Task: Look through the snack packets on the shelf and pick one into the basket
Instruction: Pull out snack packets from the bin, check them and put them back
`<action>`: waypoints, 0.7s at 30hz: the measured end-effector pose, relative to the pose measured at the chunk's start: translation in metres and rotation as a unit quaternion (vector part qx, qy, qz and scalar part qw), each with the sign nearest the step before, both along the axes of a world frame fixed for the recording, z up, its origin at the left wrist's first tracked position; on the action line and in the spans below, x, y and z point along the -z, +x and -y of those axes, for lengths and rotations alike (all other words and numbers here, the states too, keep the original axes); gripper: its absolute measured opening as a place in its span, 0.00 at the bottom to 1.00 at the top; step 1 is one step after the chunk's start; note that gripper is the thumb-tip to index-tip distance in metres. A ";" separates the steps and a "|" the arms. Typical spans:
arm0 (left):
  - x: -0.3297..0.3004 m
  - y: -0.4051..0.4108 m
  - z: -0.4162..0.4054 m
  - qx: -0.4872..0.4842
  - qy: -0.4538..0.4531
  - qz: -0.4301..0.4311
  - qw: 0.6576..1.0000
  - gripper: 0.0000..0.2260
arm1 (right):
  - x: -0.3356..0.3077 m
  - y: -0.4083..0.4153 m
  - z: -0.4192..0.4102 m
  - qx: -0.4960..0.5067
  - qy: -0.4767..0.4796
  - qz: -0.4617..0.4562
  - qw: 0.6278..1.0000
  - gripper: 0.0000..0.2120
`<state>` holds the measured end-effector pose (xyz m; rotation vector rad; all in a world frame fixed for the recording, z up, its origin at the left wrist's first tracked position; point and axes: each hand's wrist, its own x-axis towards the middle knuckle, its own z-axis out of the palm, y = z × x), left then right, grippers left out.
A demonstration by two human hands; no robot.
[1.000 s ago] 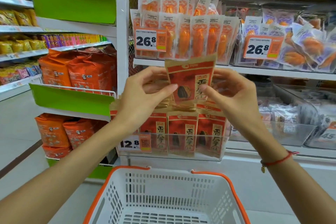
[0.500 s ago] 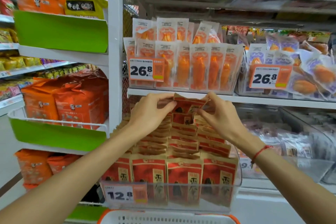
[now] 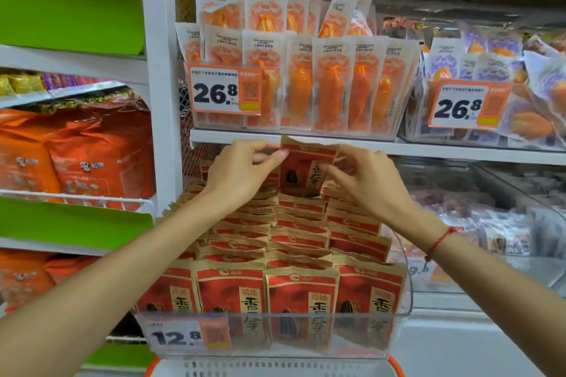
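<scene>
Rows of red and brown sunflower-seed packets (image 3: 301,294) fill a clear bin (image 3: 275,337) on the shelf in front of me. At the back of the bin one such packet (image 3: 303,168) stands upright, lifted a little above the rows. My left hand (image 3: 242,171) pinches its upper left corner. My right hand (image 3: 367,184) holds its right side with curled fingers. The white basket (image 3: 269,369) with an orange rim shows only as a strip at the bottom edge, below the bin.
Above, a shelf (image 3: 398,147) holds orange-and-white packets (image 3: 306,82) behind a 26.8 price tag (image 3: 225,90) and purple ones (image 3: 496,76) to the right. Orange bags (image 3: 92,156) and green shelf fronts (image 3: 70,9) stand left. A white upright post (image 3: 160,70) divides the units.
My view has moved closer to the shelf and the basket has dropped nearly out of frame. Both hands went from holding a packet out front to the back of the bin, where they hold one upright.
</scene>
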<state>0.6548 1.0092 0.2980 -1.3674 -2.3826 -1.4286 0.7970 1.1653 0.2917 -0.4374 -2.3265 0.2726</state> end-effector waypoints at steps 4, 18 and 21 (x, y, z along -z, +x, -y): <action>0.008 -0.006 -0.003 0.010 -0.078 -0.021 0.997 0.16 | 0.005 -0.002 -0.001 0.027 0.003 0.068 0.997 0.11; 0.024 -0.024 -0.018 -0.030 -0.100 -0.160 0.982 0.11 | 0.011 -0.020 0.005 0.048 0.074 0.103 0.991 0.10; 0.022 -0.022 -0.020 -0.045 -0.113 -0.193 0.974 0.11 | 0.010 -0.028 0.002 0.051 0.086 0.118 0.988 0.10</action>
